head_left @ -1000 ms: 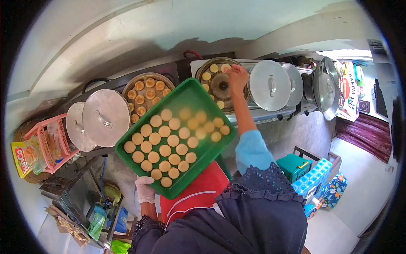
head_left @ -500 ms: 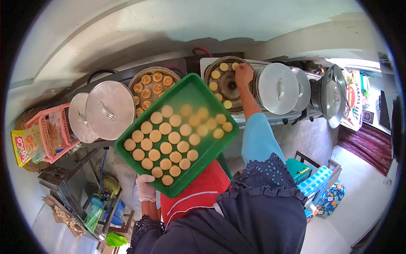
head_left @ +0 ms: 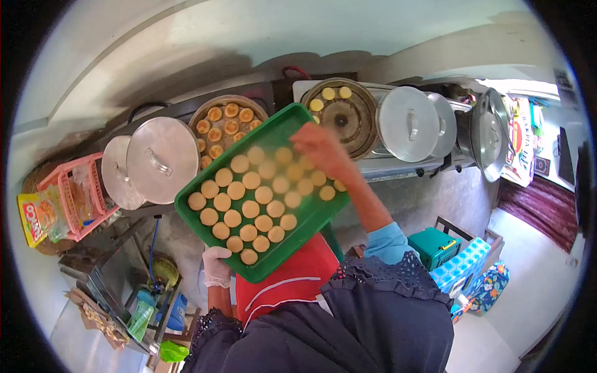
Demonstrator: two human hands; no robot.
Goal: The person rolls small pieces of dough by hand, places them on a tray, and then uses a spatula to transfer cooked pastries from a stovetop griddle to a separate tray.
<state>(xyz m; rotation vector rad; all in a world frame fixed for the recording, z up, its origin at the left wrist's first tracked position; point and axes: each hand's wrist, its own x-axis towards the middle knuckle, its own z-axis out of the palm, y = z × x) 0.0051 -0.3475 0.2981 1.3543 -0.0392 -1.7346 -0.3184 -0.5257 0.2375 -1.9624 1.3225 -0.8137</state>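
Observation:
My left hand [head_left: 217, 266], in a whitish glove, grips the near left edge of a green tray [head_left: 283, 127]. The tray slants in front of me, filled with many pale, flat round dough pieces [head_left: 250, 209]. Over its far right part is my right hand [head_left: 320, 148], bare and smeared by motion, so I cannot make out its fingers or anything in them. Beyond the tray, a round pan [head_left: 359, 124] has several pale yellow dough rounds [head_left: 328, 93] along its left side; the hand and tray hide part of it. Browned round cakes [head_left: 231, 127] fill another pan at the left.
Metal lids [head_left: 163, 160] lie left of the browned cakes; more lids [head_left: 408, 123] and a large covered pan [head_left: 489, 138] stand along the counter to the right. A pink basket [head_left: 79, 196] sits at far left. A teal box [head_left: 434, 248] is low on the right.
My right hand has moved back from the right pan, leftward and nearer, to above the tray. The tray has shifted slightly, with my left hand still holding it.

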